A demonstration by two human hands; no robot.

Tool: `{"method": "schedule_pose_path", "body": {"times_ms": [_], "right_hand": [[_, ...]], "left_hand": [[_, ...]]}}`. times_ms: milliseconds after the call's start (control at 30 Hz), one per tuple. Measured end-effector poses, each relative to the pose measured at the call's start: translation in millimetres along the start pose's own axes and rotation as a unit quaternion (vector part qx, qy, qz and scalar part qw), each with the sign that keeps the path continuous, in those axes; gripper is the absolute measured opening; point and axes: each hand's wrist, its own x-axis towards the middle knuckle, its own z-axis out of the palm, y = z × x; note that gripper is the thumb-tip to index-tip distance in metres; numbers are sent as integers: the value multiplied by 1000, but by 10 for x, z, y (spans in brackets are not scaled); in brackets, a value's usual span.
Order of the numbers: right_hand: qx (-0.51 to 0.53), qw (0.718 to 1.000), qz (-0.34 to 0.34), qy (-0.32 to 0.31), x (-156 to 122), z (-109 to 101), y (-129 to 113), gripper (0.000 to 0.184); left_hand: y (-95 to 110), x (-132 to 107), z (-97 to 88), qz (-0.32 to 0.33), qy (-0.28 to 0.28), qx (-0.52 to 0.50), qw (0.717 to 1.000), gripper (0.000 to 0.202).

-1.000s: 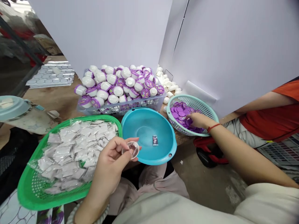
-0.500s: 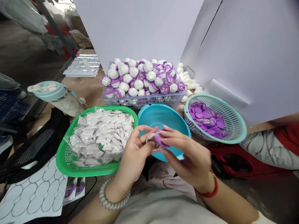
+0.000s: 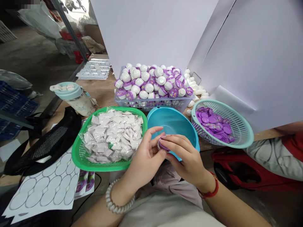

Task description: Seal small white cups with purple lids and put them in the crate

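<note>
My left hand [image 3: 147, 159] is closed around a small white cup, most of which its fingers hide. A purple lid [image 3: 163, 145] sits against the cup's mouth, with the fingers of my right hand [image 3: 188, 157] closed over it. Both hands meet just above the near edge of a blue basin [image 3: 153, 115]. To the left, a green basket [image 3: 77, 157] holds many small white packets [image 3: 113, 135] in clear wrap. On the right, a pale teal basket [image 3: 247, 134] contains purple lids [image 3: 214, 126].
Behind the basin, a translucent crate [image 3: 151, 103] is heaped with white-and-purple lidded cups [image 3: 149, 82]. White pieces [image 3: 195, 85] lie beside it. A tumbler [image 3: 78, 97], black mesh bag [image 3: 56, 138] and printed sheets [image 3: 47, 186] are at left. Pale panels [image 3: 151, 31] rise behind; another person's sleeve [image 3: 293, 142] shows at right.
My hands have come closer together, bringing the purple lid from a tilt beside the open cup onto its mouth. The view has shifted, so the surroundings appear further right.
</note>
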Motion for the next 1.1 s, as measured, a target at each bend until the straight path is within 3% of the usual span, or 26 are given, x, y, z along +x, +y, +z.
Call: {"method": "schedule_pose_path", "body": {"times_ms": [100,267,367,467,633,833,1100], "right_hand": [[39,998,42,9,8,-14,12,44],[123,986,113,14,12,30,-74,43],[206,964,164,34,3,115,-146,35],[255,946,179,86,-9,190,-195,43],[222,962,90,133,-11,260,-230,32],[197,975,47,96,17,272,-272,41],[157,987,-24,39,53,243,-328,53]], "left_hand": [[27,-60,-87,-1,-50,-32,998,63],[18,-95,-116,-2,26,-10,1000,44],[-7,-97,-100,6,44,-49,998,42],[17,-132,-96,4,44,-89,995,37],[106,-238,-98,3,28,-157,987,30],[118,-309,-118,25,33,-170,985,27],[143,-361,-141,-29,22,-263,964,26]]}}
